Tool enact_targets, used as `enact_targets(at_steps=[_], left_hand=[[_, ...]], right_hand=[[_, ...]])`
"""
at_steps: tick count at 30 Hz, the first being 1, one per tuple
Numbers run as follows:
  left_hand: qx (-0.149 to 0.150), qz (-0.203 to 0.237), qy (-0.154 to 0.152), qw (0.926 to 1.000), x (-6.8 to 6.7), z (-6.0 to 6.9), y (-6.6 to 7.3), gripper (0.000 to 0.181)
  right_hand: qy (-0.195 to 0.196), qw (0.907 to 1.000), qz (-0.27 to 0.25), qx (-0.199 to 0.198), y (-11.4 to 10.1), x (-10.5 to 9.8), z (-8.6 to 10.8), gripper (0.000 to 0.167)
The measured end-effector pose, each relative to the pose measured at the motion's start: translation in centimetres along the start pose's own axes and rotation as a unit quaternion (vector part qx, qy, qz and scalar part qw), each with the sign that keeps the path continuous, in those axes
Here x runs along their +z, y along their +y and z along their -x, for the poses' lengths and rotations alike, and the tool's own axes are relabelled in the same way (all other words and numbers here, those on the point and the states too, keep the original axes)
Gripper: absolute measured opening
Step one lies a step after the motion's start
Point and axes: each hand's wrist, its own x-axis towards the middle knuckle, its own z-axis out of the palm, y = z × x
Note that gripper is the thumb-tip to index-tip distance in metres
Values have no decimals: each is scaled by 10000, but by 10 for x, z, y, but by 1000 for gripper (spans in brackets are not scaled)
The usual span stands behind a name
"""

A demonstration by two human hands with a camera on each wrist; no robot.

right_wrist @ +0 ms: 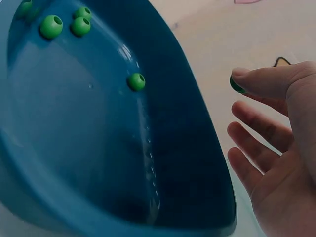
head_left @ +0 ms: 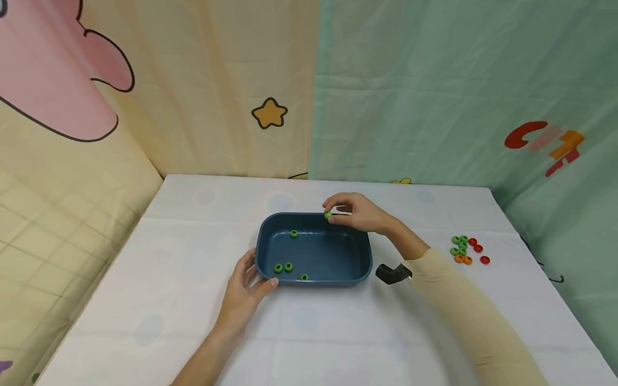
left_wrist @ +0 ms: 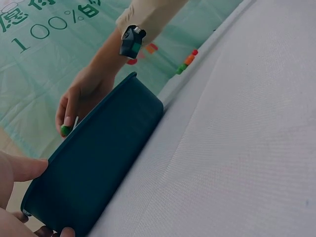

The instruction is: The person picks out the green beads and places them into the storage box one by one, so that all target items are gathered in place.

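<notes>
A dark blue rectangular tray [head_left: 328, 252] sits on the table. My left hand [head_left: 243, 297] grips its near left corner, thumb on the rim and fingers round the outside wall, as the left wrist view also shows. Above the far rim, toward the right, my right hand [head_left: 362, 212] pinches a green bead [head_left: 328, 215] between thumb and forefinger. The other right fingers [right_wrist: 259, 140] are spread and loosely bent in the right wrist view. Several green beads [right_wrist: 51, 27] with holes lie on the tray's floor, mostly toward its left side.
Right of the tray, a loose group of green beads [head_left: 463, 245], orange beads [head_left: 459, 258] and red beads [head_left: 485, 260] lies on the white-covered table [head_left: 309, 332]. A black device [head_left: 393, 274] is worn at the right wrist. Printed curtains [head_left: 410, 91] hang behind the table.
</notes>
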Motion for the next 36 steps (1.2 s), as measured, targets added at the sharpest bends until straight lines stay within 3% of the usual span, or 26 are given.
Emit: enact_targets(at_steps=[22, 28, 36], left_hand=[[38, -38, -6, 10000, 0, 0, 0, 85], [53, -14, -25, 10000, 0, -1, 0, 85], [52, -20, -14, 10000, -1, -1, 0, 85]], right_hand=[[-713, 9941, 120, -804, -21, 33, -46, 22], [-756, 9931, 445, -774, -23, 36, -51, 29], [-701, 9954, 363, -540, -18, 27, -40, 29]])
